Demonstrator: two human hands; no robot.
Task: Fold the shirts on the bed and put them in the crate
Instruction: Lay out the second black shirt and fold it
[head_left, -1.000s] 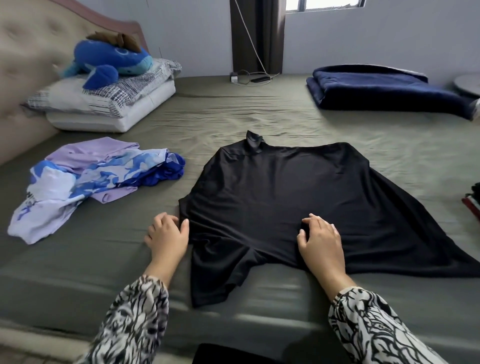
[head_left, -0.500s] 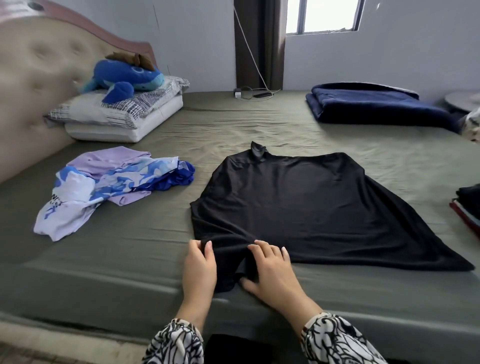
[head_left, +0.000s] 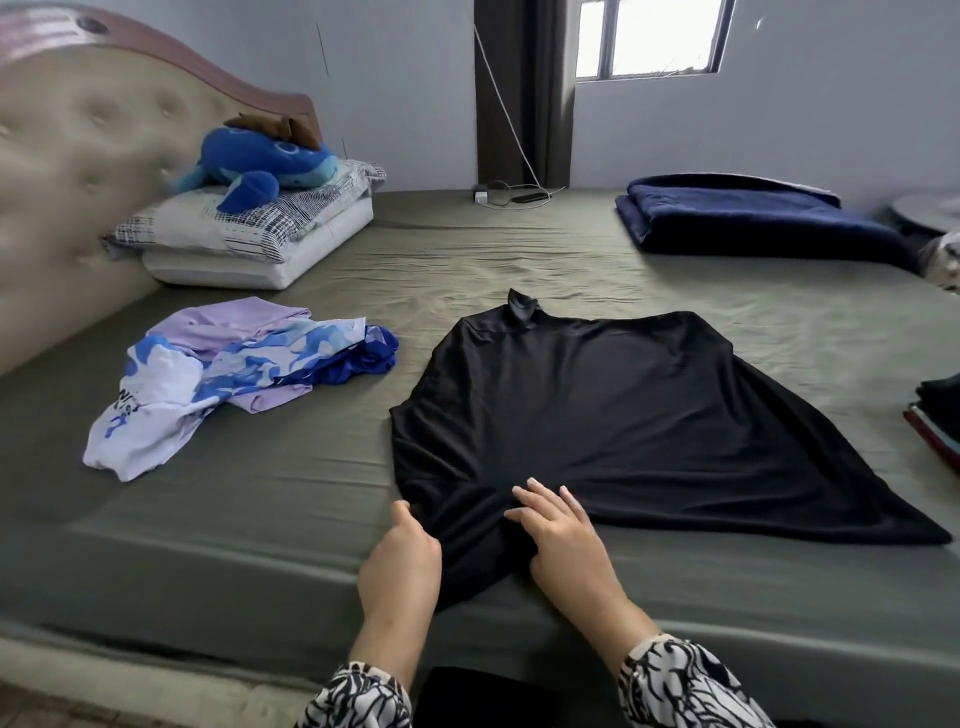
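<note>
Your left hand (head_left: 400, 561) grips the near sleeve of the black shirt (head_left: 613, 410), fingertips hidden under the cloth; your right hand (head_left: 561, 540) lies flat on it with straight fingers. The smooth, faintly shiny shirt lies spread on the olive bed (head_left: 260, 499), collar pointing away from you. Left, crumpled shirts (head_left: 218, 374); far right, a folded stack (head_left: 937, 415) cut off by the frame

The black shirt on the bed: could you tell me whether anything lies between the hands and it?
Nothing does. The left hand grips the black shirt at its near sleeve, and the right hand rests on the fabric beside it. The crate is out of view.
</note>
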